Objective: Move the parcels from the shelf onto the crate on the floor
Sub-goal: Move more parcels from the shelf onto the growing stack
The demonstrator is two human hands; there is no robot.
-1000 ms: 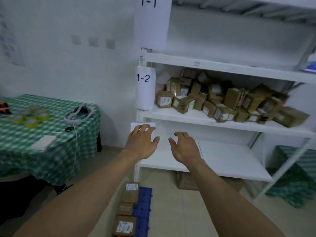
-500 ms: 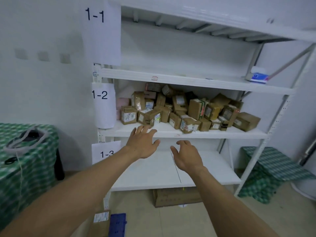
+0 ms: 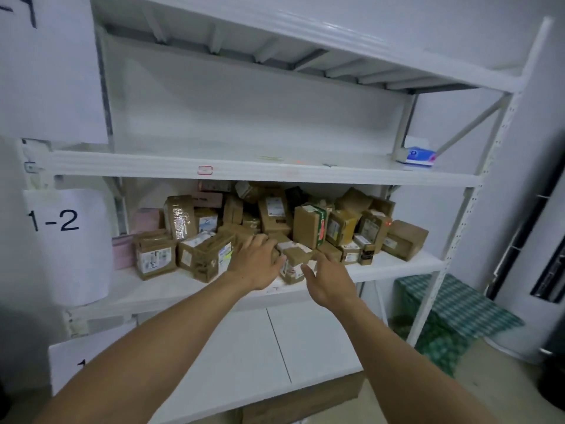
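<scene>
Several brown cardboard parcels [image 3: 308, 224] are piled on the white shelf [image 3: 171, 289] marked 1-2. A small parcel [image 3: 295, 261] with a white label stands at the front of the pile. My left hand [image 3: 255, 264] reaches to its left side with fingers spread, touching the parcels there. My right hand [image 3: 328, 278] is just right of the small parcel, fingers relaxed, holding nothing. The crate on the floor is out of view.
A white and blue tissue box [image 3: 415, 154] lies on the shelf above. A large cardboard box [image 3: 305, 399] sits on the floor under the lowest shelf. Green checked cloth [image 3: 452, 313] lies on the floor at right, beside the rack's post.
The view has swung up and closer to the rack. Both hands have risen from in front of the lower shelf to the parcels on the 1-2 shelf.
</scene>
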